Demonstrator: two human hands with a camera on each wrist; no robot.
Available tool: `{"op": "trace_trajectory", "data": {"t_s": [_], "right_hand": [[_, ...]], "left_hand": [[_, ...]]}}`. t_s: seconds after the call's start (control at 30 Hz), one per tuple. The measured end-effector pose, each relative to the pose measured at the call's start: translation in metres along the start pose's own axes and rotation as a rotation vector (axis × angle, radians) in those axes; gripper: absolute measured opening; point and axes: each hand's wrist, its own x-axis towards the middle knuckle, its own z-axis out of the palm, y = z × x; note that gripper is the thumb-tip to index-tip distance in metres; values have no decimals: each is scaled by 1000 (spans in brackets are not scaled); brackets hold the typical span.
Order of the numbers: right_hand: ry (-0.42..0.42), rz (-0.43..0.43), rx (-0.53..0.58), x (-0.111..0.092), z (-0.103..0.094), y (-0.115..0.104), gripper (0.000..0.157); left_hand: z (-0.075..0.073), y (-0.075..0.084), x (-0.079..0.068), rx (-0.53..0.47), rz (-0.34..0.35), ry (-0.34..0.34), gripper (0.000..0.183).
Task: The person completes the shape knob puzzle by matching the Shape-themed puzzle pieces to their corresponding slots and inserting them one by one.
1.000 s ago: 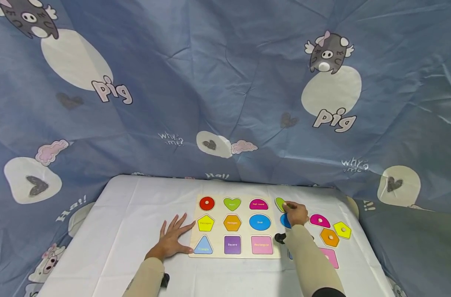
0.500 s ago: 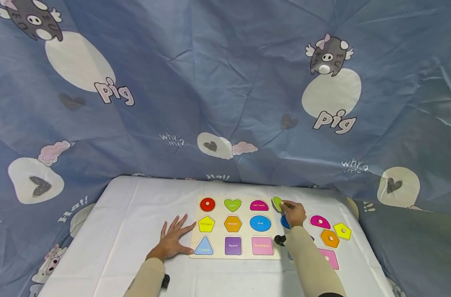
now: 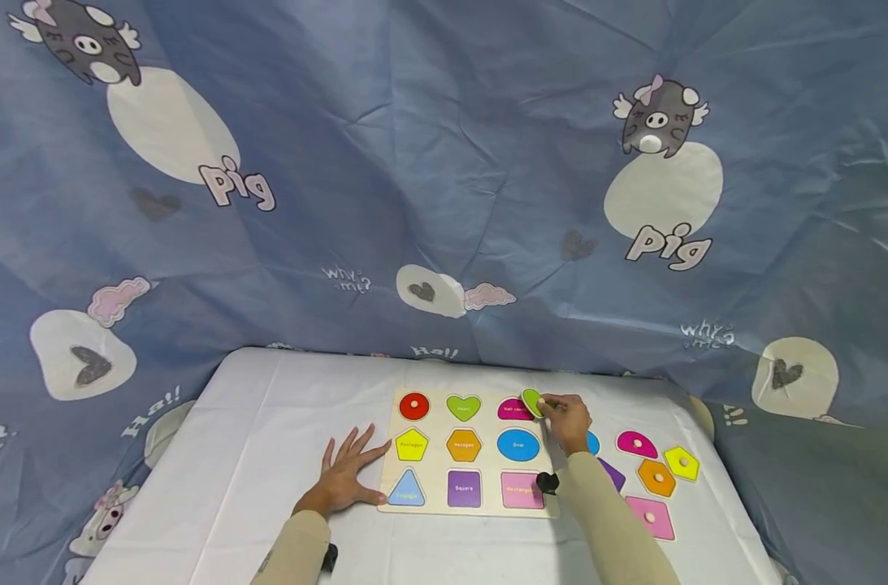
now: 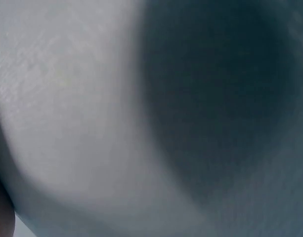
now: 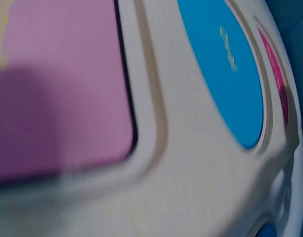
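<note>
A flat wooden shape puzzle board (image 3: 438, 467) lies on the white-covered table, with rows of coloured, labelled recesses. My left hand (image 3: 341, 481) is spread at its left edge, thumb and forefinger touching the board. Between thumb and fingers, my right hand (image 3: 571, 422) pinches a green heart piece (image 3: 532, 402), tilted over the right part of the magenta half-round recess (image 3: 513, 409). The green heart recess (image 3: 463, 407) lies further left. A red round piece (image 3: 414, 405) with a knob sits in the top-left recess. The right wrist view shows the pink rectangle recess (image 5: 67, 94) and blue oval recess (image 5: 228, 69).
Loose knobbed pieces lie right of the board: a magenta half round (image 3: 637, 444), yellow pentagon (image 3: 682, 463), orange hexagon (image 3: 656, 478), pink rectangle (image 3: 650, 517), and a purple piece (image 3: 613, 474) partly behind the right arm. Patterned blue cloth (image 3: 444, 179) hangs behind. The left wrist view is blurred.
My right hand has carried the green heart piece leftward, from beside the board's right edge to over the half-round recess. The left hand keeps its place at the board.
</note>
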Motion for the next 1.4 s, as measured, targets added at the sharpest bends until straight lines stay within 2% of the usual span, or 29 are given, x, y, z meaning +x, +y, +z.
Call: {"op": "trace_trajectory", "data": {"t_s": [0.17,0.27,0.4,0.53,0.83,1.03,1.17,1.4], "right_hand": [[-16,-49,19,-6,12,-13,19],[-32,-106,28,-11,21,-19,17],[-21,-176,44,-16,31,-24,15],[-9,-205,69,-21,40,-28,13],[-16,-233,88,-32,61,-40,12],[-40,-215,95,-36,71,-47,12],[-51,-183,70,-37,76,-50,12],[-24,-198,33,-40,89,-52,9]], "left_hand": [[1,0,0,14,-1,-6,93],[1,1,0,12,-4,-3,93],[1,2,-1,10,-2,-2,93],[1,3,-1,5,4,-2,93],[2,1,0,2,6,6,95],[2,0,2,-4,-11,2,95],[1,0,3,6,-13,-1,95],[0,0,1,-4,-15,-3,95]]}}
